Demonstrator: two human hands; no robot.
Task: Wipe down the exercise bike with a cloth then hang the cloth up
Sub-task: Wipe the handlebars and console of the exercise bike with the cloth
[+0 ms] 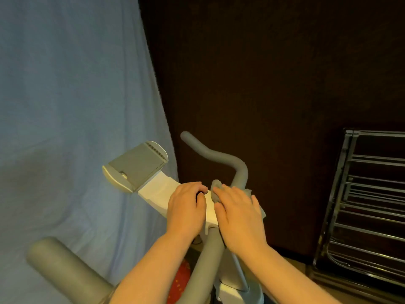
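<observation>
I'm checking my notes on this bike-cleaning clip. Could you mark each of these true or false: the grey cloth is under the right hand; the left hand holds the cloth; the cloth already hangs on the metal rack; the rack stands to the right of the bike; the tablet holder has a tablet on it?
1. The small grey cloth lies under the right hand. True.
2. The left hand holds the cloth. False: it rests on the white plastic console of the bike, cloth-free.
3. The cloth hangs on the chrome wire drying rack. False: it is at the grey padded handlebar.
4. The rack stands right of the bike. True.
5. The grey tablet holder carries a tablet. False: it holds nothing.
</observation>
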